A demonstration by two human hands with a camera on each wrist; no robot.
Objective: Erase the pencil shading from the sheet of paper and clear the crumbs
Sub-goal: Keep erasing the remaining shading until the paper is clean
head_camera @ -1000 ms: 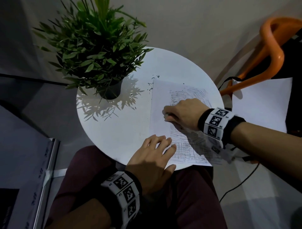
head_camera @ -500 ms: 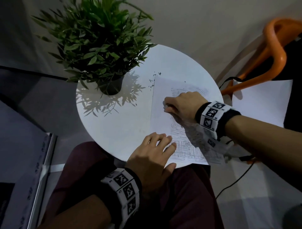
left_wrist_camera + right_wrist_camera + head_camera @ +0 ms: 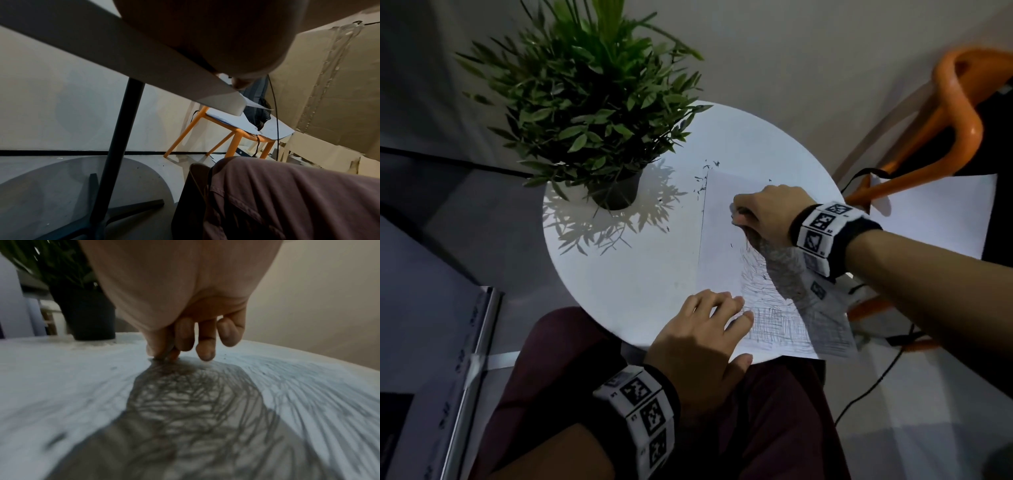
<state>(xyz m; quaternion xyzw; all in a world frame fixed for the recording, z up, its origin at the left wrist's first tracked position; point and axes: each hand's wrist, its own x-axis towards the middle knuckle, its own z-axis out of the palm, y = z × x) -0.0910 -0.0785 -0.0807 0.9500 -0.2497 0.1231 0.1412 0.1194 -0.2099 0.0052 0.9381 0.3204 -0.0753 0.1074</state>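
Note:
A white sheet of paper [image 3: 719, 246] with grey pencil shading [image 3: 774, 318] lies on the right half of the round white table [image 3: 619, 274]. My right hand [image 3: 763, 212] pinches a small eraser [image 3: 736, 214] against the upper part of the sheet; in the right wrist view the thumb and fingertips [image 3: 164, 353] press down on the paper [image 3: 82, 386], and the eraser is mostly hidden. My left hand [image 3: 705, 329] lies flat with straight fingers on the sheet's lower left corner. Dark eraser crumbs [image 3: 703, 178] lie scattered by the sheet's top left edge.
A potted green plant [image 3: 592, 113] stands at the table's far left, its black pot [image 3: 90, 316] close to the sheet. An orange chair [image 3: 955, 137] carrying white papers [image 3: 273, 128] stands to the right. My lap [image 3: 756, 411] sits under the table's near edge.
My right hand with the eraser has slid up the sheet, away from me, toward the top. The left hand has stayed pressed on the lower corner. More of the middle shading shows.

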